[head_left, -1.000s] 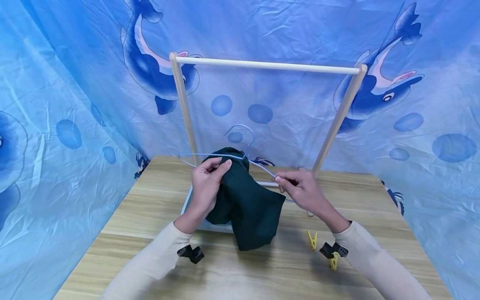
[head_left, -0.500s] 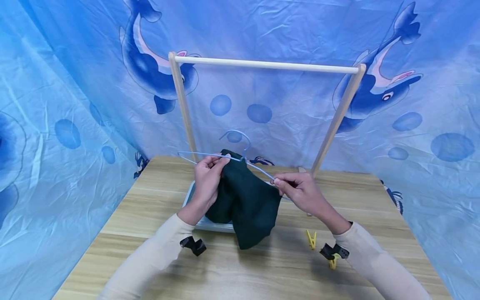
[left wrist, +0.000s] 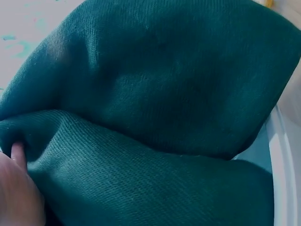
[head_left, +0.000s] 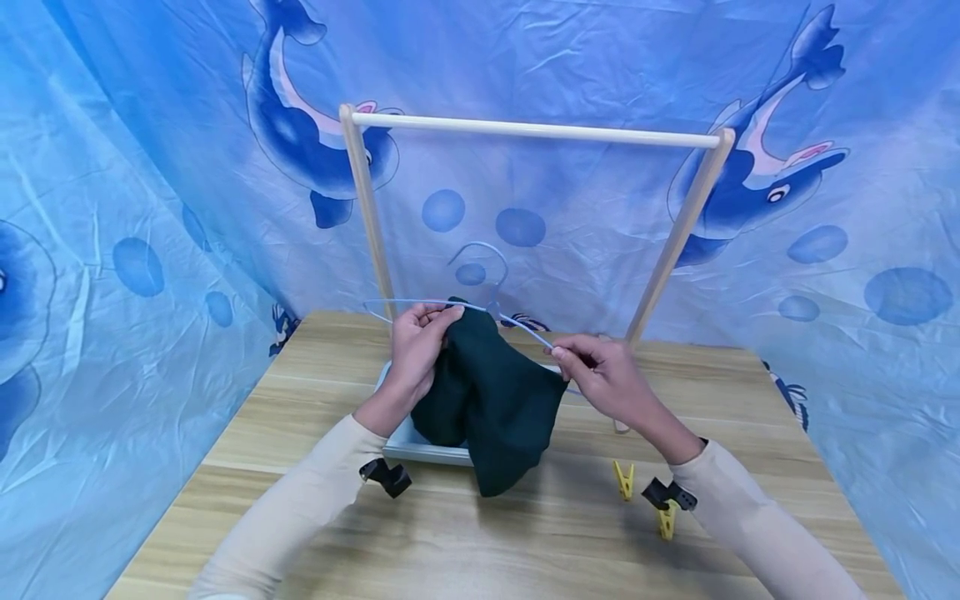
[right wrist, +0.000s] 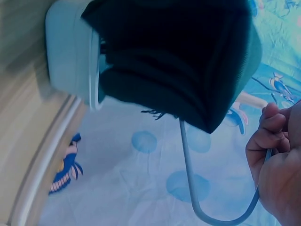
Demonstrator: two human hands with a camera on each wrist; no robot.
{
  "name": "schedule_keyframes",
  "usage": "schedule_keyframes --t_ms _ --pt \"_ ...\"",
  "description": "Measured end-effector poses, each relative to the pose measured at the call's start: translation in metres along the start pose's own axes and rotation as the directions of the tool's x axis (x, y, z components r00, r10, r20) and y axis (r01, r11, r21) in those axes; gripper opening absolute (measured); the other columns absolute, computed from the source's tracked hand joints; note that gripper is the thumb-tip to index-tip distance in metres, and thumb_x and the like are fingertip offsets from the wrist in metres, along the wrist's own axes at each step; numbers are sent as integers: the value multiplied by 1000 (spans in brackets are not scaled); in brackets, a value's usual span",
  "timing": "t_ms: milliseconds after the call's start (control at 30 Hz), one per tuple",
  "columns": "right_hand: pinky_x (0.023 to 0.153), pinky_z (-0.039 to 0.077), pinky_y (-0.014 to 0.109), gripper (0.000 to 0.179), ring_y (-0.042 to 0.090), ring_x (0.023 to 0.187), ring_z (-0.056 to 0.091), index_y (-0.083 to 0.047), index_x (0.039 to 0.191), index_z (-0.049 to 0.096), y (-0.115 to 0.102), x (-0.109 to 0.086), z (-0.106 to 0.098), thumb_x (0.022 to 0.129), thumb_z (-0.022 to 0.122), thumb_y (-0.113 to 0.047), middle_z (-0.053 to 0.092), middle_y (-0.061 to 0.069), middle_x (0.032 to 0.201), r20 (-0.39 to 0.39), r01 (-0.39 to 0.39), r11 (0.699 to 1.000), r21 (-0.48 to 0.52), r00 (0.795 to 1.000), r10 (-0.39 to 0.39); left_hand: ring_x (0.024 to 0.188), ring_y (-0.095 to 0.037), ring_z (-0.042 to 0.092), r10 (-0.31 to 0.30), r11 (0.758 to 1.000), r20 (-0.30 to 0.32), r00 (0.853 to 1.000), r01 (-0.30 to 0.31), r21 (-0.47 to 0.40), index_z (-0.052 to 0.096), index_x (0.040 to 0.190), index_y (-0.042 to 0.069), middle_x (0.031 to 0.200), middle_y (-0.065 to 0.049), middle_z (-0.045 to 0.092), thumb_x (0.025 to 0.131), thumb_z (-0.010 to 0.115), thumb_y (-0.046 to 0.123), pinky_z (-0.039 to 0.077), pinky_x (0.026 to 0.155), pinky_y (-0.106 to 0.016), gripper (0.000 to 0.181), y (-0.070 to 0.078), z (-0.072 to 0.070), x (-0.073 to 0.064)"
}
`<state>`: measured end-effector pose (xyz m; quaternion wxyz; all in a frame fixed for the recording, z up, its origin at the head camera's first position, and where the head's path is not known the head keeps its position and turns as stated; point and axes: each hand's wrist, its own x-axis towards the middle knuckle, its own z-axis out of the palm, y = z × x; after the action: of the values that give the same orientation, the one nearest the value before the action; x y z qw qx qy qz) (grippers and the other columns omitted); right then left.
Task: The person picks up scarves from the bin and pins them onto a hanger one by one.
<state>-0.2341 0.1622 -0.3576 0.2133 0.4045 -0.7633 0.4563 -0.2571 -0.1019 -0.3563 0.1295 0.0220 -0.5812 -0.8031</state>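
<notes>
A dark green cloth (head_left: 498,392) hangs draped over a light blue wire hanger (head_left: 525,325), its hook pointing up. My left hand (head_left: 415,350) pinches the cloth's top together with the hanger's left arm. With thumb and fingers my right hand (head_left: 600,373) pinches the hanger's right arm; in the right wrist view the blue wire (right wrist: 190,174) bends round below the cloth and up into the curled fingers (right wrist: 270,141). In the left wrist view the green cloth (left wrist: 164,94) fills most of the picture, with a bit of the left hand (left wrist: 19,188) at its edge.
Behind and below the cloth stands a light blue bin (head_left: 427,452) on the wooden table (head_left: 300,425). A wooden rack with a white bar (head_left: 540,129) rises at the back. Near the right forearm lie two yellow clothespins, one farther left (head_left: 624,481) and one under the wrist camera (head_left: 666,522).
The left hand has risen slightly and now pinches at the hanger's wire instead of the cloth below it. The cloth's hanging end has lifted a little. The right hand keeps its grip, almost unmoved.
</notes>
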Motion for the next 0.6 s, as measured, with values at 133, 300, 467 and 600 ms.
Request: schedule_keyframes --t_ms 133,300,467,600 --pt "47 39 17 24 4 52 49 -4 102 77 5 0 -1 93 63 13 62 -1 67 -31 49 996 -72 998 -52 61 -6 56 -22 995 28 999 24 -102 63 97 5 75 3 62 92 75 6 49 56 -17 13 1 0 -2" --pt "47 39 19 20 5 54 50 -4 101 77 9 -1 -3 96 62 9 63 -1 68 -22 -21 997 -76 1000 20 61 -6 57 -24 977 83 996 40 -208 64 93 8 76 2 62 94 73 4 50 58 -17 9 1 -1 -6" --pt "46 35 23 21 6 52 44 -7 97 76 6 -3 -3 98 61 7 58 -2 68 16 -79 997 11 997 79 61 -7 57 -20 974 76 997 36 -224 64 92 8 76 2 61 94 71 1 52 59 -17 10 1 -1 -9" --pt "45 34 23 20 7 49 41 -4 97 74 1 -5 -1 98 60 9 58 2 67 48 -60 996 64 997 57 60 -4 55 -33 984 34 999 38 -175 61 96 7 74 4 62 92 73 2 49 58 -15 13 -1 2 -5"
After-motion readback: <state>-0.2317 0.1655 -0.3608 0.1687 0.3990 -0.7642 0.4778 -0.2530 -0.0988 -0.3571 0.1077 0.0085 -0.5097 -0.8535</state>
